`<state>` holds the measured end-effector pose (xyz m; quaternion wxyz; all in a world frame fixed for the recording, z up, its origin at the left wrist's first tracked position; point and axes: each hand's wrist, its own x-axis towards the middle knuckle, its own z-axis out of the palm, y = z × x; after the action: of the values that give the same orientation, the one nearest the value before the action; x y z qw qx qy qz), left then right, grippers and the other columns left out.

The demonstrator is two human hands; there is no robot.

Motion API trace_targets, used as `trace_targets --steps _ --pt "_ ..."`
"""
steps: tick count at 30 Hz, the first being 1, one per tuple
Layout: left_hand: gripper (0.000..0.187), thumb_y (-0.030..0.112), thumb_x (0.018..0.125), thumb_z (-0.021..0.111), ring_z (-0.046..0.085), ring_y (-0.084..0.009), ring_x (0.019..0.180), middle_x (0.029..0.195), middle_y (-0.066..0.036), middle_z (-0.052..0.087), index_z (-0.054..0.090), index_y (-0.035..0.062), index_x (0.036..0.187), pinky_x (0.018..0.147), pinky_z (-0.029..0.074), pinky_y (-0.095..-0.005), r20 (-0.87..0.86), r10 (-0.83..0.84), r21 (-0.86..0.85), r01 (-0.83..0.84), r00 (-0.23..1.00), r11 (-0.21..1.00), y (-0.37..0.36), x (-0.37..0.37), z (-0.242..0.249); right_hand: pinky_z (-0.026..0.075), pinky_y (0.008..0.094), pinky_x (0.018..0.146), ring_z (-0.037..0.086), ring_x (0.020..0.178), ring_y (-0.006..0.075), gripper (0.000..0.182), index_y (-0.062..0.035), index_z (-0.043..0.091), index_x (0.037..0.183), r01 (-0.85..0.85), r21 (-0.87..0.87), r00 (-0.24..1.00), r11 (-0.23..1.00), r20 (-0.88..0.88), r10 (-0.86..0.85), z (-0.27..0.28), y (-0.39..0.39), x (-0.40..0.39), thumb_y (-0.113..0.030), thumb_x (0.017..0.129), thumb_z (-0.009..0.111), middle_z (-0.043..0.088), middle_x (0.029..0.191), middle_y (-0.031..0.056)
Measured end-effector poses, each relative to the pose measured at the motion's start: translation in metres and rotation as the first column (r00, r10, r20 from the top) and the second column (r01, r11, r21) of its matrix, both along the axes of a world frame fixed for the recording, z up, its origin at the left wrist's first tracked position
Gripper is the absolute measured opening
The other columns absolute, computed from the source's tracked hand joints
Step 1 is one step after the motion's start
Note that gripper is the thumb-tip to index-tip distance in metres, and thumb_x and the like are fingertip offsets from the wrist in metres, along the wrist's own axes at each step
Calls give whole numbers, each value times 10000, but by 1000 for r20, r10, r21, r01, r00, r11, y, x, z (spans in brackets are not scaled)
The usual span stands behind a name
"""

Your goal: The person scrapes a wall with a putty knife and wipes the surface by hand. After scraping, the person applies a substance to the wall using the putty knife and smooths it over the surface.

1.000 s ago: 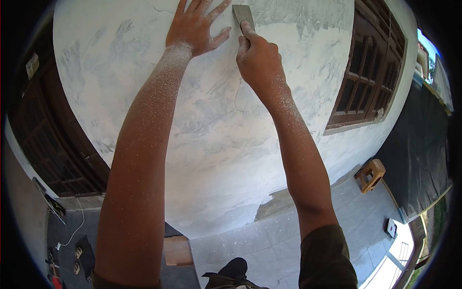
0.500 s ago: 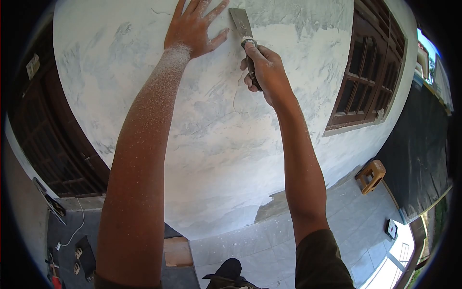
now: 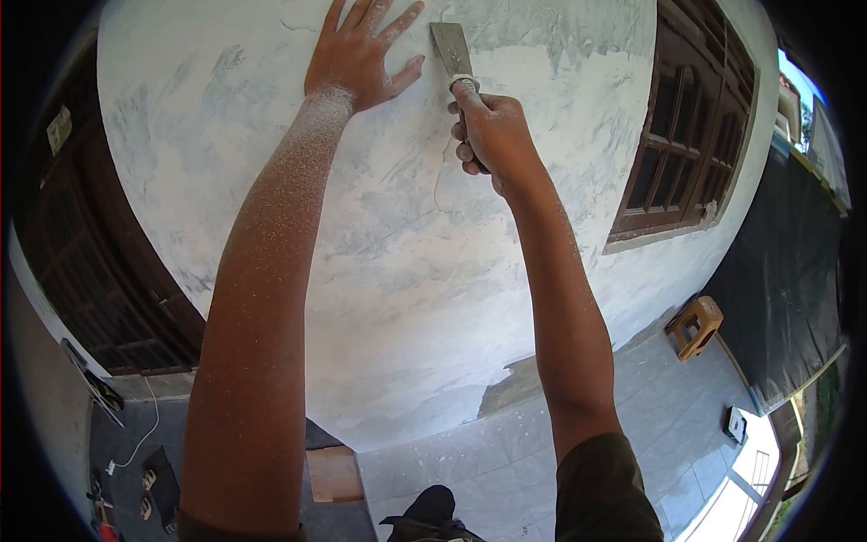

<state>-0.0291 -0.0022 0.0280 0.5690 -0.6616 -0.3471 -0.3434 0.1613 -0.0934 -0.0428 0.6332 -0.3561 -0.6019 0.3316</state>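
My left hand (image 3: 359,56) lies spread on the upper part of a patchy white and grey wall (image 3: 388,235), white dust coating its wrist and forearm. To its right, my right hand (image 3: 492,135) is wrapped round the dark handle of a putty knife (image 3: 452,52), thumb pressed along the top of the handle near the blade. The flat metal blade points up and slightly left, overlapping the wall surface in this view. Thin cracks run through the wall coating below the knife.
A brown-framed window (image 3: 691,117) is set in the wall at right, a dark wooden door (image 3: 99,244) at left. A plastic stool (image 3: 695,327) stands on the tiled floor (image 3: 506,465). A white cable (image 3: 144,438) and sandals (image 3: 147,492) lie lower left.
The putty knife and my right hand have shifted slightly down the wall. My left hand stays spread on the wall; the whole view has moved a little.
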Motion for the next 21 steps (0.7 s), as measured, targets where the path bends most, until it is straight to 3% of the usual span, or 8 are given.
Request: trace_targets --steps 7,9,16,18,21 --pt "804 574 924 568 157 -303 1582 1692 -154 233 374 163 1588 1289 82 -543 -7 -34 -8 34 999 999 -2 -1 1 362 272 406 451 476 104 456 60 623 1014 68 30 997 997 23 -69 14 -1 -6 -394 1041 587 516 682 28" --pt "806 576 925 565 155 -303 1583 1693 -154 231 371 162 1589 1289 80 -543 -7 -42 -4 42 999 999 0 0 1 405 324 395 518 465 149 455 4 547 733 72 4 997 997 8 -72 3 -5 -4 -329 1040 588 556 639 67" --pt "816 590 930 549 125 -296 1590 1700 -150 211 354 165 1598 1289 63 -540 -23 -28 30 29 999 999 5 -1 1 395 317 391 500 451 142 462 -4 548 737 84 70 996 994 -11 -83 18 6 -8 -347 1043 588 536 625 53" --pt "817 594 935 543 115 -292 1592 1704 -146 200 345 167 1602 1289 54 -538 -16 -26 12 26 1000 1000 4 -1 1 365 273 410 454 474 101 472 56 629 1022 39 22 999 999 33 -40 11 -2 -5 -416 1026 600 524 689 32" --pt "819 603 943 527 100 -286 1594 1711 -140 178 327 171 1609 1290 36 -535 -4 -17 -11 17 1000 1000 2 0 -1 370 271 415 453 476 97 480 55 631 1026 37 -20 998 999 45 -36 1 -4 -1 -424 1025 596 526 692 31"
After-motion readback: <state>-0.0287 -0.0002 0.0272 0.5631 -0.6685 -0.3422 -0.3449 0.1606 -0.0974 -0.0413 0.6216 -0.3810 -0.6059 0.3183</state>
